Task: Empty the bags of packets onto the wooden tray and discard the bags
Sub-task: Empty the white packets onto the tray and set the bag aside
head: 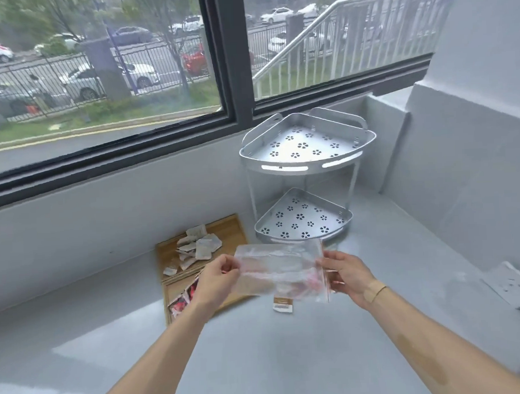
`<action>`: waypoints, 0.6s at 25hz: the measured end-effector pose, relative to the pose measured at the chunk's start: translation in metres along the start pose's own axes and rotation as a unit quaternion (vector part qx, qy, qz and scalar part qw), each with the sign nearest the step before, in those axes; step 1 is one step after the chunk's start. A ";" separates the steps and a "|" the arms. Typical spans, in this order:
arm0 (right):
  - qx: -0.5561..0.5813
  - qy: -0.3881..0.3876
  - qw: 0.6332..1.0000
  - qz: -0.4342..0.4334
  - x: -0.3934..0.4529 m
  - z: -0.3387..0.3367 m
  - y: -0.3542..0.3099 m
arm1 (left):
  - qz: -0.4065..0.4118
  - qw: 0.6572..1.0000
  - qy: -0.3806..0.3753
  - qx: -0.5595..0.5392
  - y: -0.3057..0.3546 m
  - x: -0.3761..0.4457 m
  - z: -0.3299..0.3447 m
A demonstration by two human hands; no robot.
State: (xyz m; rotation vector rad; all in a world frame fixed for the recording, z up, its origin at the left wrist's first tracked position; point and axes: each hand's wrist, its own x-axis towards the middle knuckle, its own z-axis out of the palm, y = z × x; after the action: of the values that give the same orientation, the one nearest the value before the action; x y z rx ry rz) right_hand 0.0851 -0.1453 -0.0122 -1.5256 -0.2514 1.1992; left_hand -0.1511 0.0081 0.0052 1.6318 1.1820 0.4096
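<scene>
While both my arms reach out over the grey counter (289,359), I hold a clear plastic bag (281,269) stretched between my hands. My left hand (216,280) pinches its left edge with thumb and fingers closed on the film, and my right hand (347,275) grips its right edge the same way. The bag hangs just in front of the two-tier metal corner shelf (304,177). To the left lies the wooden tray (227,228): pale packets (195,248) are heaped in its far compartment, red and black packets (184,298) in the near one. One brown-and-white packet (283,304) lies on the counter below the bag.
</scene>
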 end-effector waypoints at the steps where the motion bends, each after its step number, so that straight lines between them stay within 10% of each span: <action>1: -0.004 0.010 1.000 0.002 -0.007 -0.020 0.003 | -0.003 1.000 -0.020 0.001 0.005 0.001 0.016; 15: -0.042 0.148 0.985 0.083 -0.102 -0.236 0.077 | 0.015 0.975 -0.207 0.082 0.053 0.001 0.259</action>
State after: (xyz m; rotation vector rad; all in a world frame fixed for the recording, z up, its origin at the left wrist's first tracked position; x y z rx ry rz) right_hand 0.1884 -0.3896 -0.0544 -1.8029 0.0244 1.0808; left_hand 0.0677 -0.1280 -0.0548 1.7703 0.8931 -0.0165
